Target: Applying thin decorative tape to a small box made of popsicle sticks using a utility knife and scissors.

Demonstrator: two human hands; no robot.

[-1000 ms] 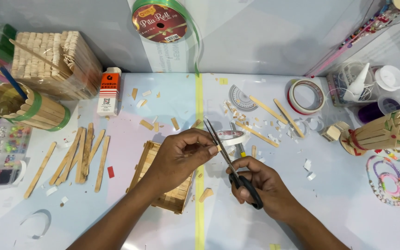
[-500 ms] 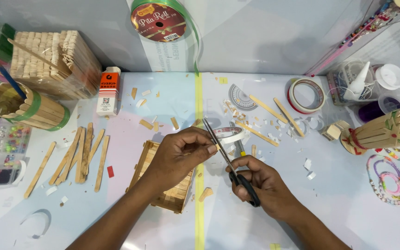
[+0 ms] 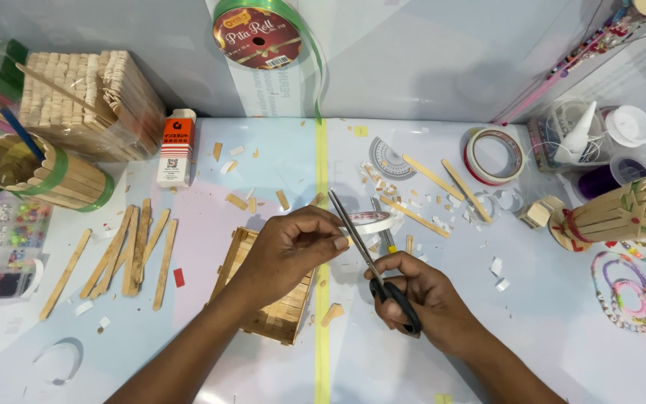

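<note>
Little has moved since the earlier frames: both hands stay over the middle of the desk [image 3: 487,352], and the scissors keep almost the same tilt. The right hand [image 3: 431,299] is closed through the black handles of the scissors [image 3: 368,258], whose blades point up and left and look nearly shut. The left hand [image 3: 289,251] pinches its fingertips at the blades; whatever small piece it holds is too tiny to make out. Just under the left wrist lies an open stick box [image 3: 267,299], its floor and low walls already built. Chips [image 3: 413,198] scattered beyond the hands suggest much trimming is done. Uncut sticks [image 3: 132,251] wait at the left, so more cutting seems left. Tape rolls [image 3: 493,155] and finished stick holders [image 3: 46,173] stand farther out.
</note>
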